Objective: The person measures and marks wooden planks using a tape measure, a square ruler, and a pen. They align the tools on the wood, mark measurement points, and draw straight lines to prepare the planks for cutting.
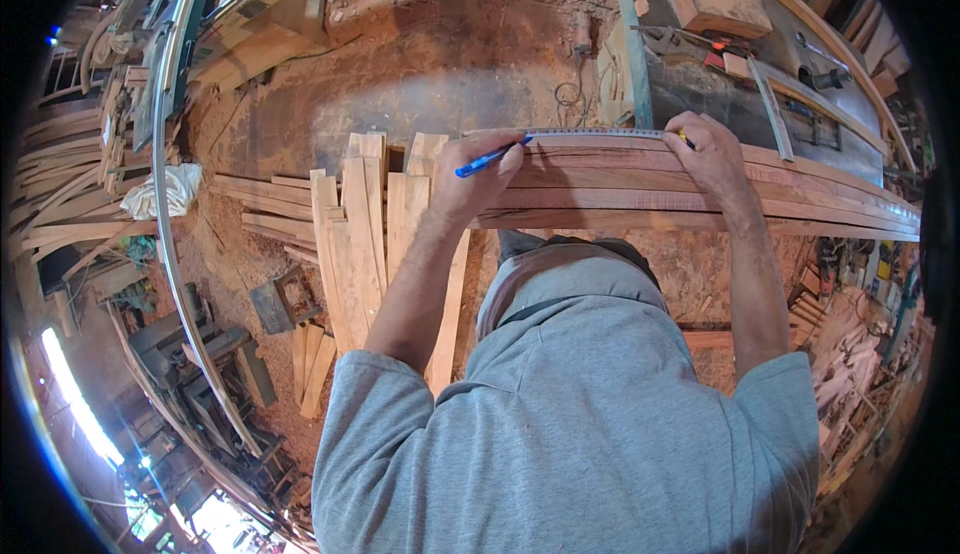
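Observation:
My left hand (487,182) is closed around a blue pen (478,165), whose tip points toward a measuring tape. The blade of the tape measure (600,134) stretches straight along the far edge of several reddish-brown wooden boards (610,199). Those boards lie side by side, running off to the right. At the blade's right end my right hand (708,151) grips the tape measure, with a bit of yellow and black showing between the fingers. Both hands rest at the far edge of the boards. The left fingertips hide where the blade ends.
Paler planks (352,254) lie under and beside my left forearm, with more strips (265,194) further left. A long metal rail (165,194) curves down the left side. At the back right, a workbench (665,84) holds a wooden box (712,4). Sawdust covers the floor (400,44).

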The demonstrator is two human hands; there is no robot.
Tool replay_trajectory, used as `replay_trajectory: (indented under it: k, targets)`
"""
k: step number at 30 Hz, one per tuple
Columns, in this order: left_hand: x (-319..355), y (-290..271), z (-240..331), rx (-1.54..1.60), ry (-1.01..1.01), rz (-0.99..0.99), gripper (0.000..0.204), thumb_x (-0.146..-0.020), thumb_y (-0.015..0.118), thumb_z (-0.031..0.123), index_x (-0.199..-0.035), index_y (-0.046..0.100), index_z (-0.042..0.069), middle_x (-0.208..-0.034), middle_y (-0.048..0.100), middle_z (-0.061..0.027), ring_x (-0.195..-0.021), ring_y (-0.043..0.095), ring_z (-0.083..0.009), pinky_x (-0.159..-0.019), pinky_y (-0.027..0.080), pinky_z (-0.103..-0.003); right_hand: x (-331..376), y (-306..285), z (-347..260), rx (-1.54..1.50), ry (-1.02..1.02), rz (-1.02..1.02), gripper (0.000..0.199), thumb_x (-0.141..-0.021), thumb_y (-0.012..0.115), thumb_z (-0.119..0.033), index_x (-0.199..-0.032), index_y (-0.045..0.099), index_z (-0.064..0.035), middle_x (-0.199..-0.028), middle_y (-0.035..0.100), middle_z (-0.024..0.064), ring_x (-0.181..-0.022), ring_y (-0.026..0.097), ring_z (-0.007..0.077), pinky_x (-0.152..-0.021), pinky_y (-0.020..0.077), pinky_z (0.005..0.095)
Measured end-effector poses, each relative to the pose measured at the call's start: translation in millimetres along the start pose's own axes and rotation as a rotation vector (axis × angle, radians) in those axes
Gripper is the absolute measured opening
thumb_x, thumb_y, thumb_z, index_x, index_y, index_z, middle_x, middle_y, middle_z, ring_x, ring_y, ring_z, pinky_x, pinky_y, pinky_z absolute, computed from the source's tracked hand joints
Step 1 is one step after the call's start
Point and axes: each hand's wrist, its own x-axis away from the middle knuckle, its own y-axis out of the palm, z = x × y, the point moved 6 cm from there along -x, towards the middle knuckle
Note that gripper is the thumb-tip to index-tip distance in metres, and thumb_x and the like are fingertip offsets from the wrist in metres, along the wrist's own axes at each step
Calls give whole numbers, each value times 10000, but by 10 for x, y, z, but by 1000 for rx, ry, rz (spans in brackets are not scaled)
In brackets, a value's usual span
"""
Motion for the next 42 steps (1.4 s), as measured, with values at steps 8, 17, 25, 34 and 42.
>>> replay_trajectory:
  k: [8,17,25,34,42]
  targets:
    - [-16,19,-10,-85,-5,-1,215,-910,709,209,-1082,774,96,-1008,766,-140,-957,748,-270,-835,583,-346,5,-8,-16,0,-12,5,159,-925,692,-227,-909,708,-69,-952,692,17,-863,641,258,-790,514,406]
    - [-30,17,-14,-95,-1,-23,200,-902,712,201,-1061,772,96,-959,760,-139,-911,746,-292,-797,586,-368,7,-10,-16,2,-1,-15,159,-930,692,-225,-935,706,-67,-956,694,29,-876,642,260,-800,519,405]
    - [-45,8,46,-73,70,-14,194,-893,710,171,-1044,769,66,-943,756,-155,-891,746,-306,-792,587,-373,6,-14,-16,-12,-2,-10,160,-927,694,-227,-927,708,-68,-942,694,33,-874,640,270,-794,515,412]
    - [93,-170,-23,125,20,101,198,-911,722,119,-1069,761,7,-982,764,-149,-911,736,-208,-811,561,-310,12,-8,5,-17,20,-20,168,-918,710,-219,-952,708,-54,-932,694,70,-872,652,272,-770,510,389]
    - [233,-554,-680,296,-184,448,257,-964,698,107,-1191,724,-11,-1048,759,-106,-948,714,-153,-860,540,-259,-8,-45,-59,-27,49,-10,151,-917,706,-238,-957,716,-93,-923,700,74,-903,661,283,-795,510,406]
